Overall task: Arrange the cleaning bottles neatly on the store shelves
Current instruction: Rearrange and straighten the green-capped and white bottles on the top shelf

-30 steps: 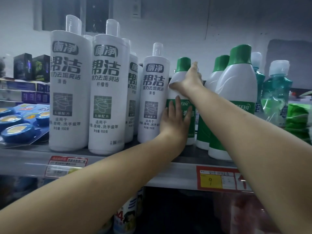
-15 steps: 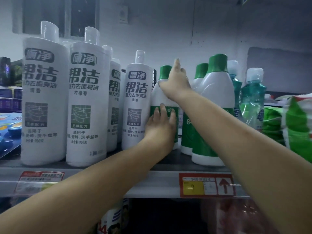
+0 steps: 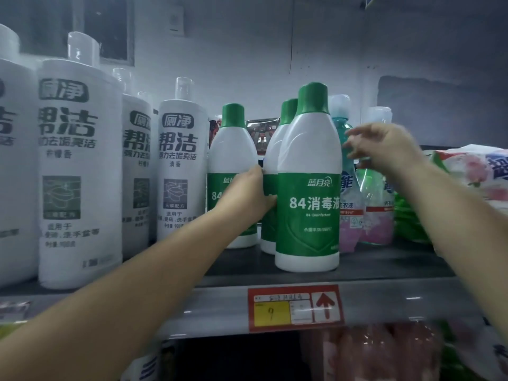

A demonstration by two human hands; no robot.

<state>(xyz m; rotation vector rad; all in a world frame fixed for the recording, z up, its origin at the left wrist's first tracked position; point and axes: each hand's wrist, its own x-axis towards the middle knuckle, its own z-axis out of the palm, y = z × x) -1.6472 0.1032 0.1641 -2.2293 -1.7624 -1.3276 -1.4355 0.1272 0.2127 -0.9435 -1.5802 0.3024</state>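
Head view shows the left hand (image 3: 247, 193) reaching between two green-capped disinfectant bottles on the shelf (image 3: 220, 306). It rests against the bottle behind it (image 3: 232, 149), and its fingers seem to curl on a second bottle (image 3: 275, 160), but they are partly hidden. The front bottle (image 3: 308, 182) stands just right of this hand. The right hand (image 3: 384, 149) hovers released, fingers spread and blurred, before a teal detergent bottle (image 3: 343, 133).

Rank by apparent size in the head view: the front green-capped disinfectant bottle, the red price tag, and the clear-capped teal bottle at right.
1. Front disinfectant bottle, though it stands nearest.
2. Teal bottle, partly hidden by the right hand.
3. Red price tag.
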